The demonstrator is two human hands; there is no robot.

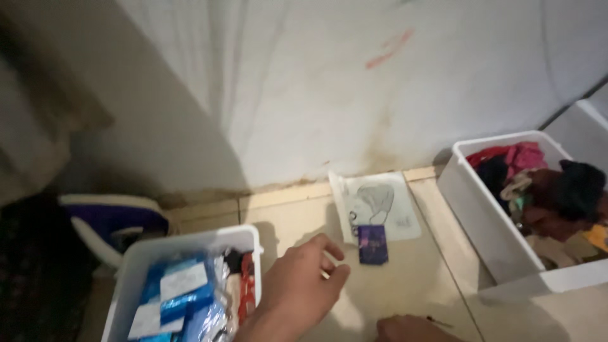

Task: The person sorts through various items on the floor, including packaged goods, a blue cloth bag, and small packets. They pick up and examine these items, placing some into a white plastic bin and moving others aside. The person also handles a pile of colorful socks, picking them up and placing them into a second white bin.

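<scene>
My left hand (303,285) hovers over the beige tile floor with its fingers loosely curled, beside the right rim of a white plastic bin (190,243). The bin holds blue and white packets (180,292) and some red items. Just right of my fingers lies a small purple packet (372,244), on the lower edge of a clear flat pouch (382,204) with a drawing on it. Only the top of my right hand (408,330) shows at the bottom edge, with a thin dark stick-like thing (438,322) next to it.
A second white bin (478,212) at the right is full of mixed clothing in red, pink, black and brown. A stained white wall (329,88) rises behind. A purple and white object (104,218) and dark fabric (31,266) sit at the left.
</scene>
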